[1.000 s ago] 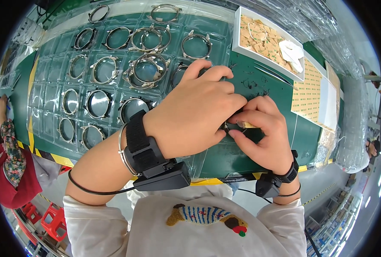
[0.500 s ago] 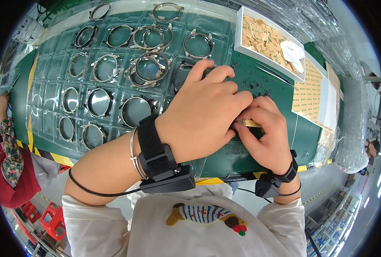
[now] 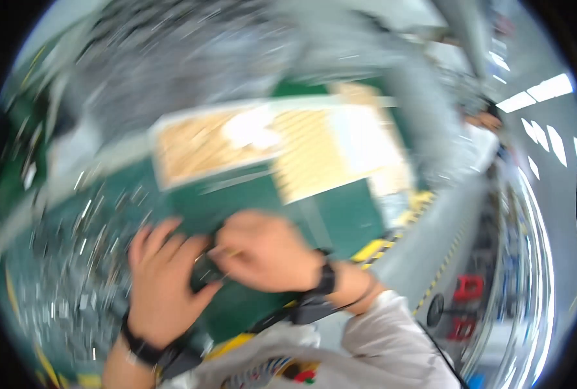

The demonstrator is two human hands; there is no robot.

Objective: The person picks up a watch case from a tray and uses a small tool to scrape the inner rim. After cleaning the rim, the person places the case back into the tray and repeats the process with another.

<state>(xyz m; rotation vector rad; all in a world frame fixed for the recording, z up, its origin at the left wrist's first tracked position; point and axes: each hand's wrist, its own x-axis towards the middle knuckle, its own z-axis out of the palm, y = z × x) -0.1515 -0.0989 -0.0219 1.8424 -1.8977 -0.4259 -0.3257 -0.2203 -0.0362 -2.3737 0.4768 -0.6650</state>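
Beyond the hands, a white-walled box [image 3: 201, 177] of tan paper pieces [image 3: 188, 148] sits on the green mat [image 3: 347, 217], with a white wad [image 3: 249, 128] at its right end; a tan sheet [image 3: 305, 152] and a white sheet [image 3: 360, 136] lie just right of it. Clear plastic packaging [image 3: 172, 71] fills the area behind, and a motion-smeared tray [image 3: 55, 285] spreads to the left. The left hand [image 3: 165, 285] curves partly over a dark piece [image 3: 202, 272], masking its left side; whether it grips cannot be told. The right hand [image 3: 266, 253] pinches a small yellowish piece [image 3: 235, 253] at its fingertips, close beside the dark piece. Blur hides both pieces' long axes and pointing direction
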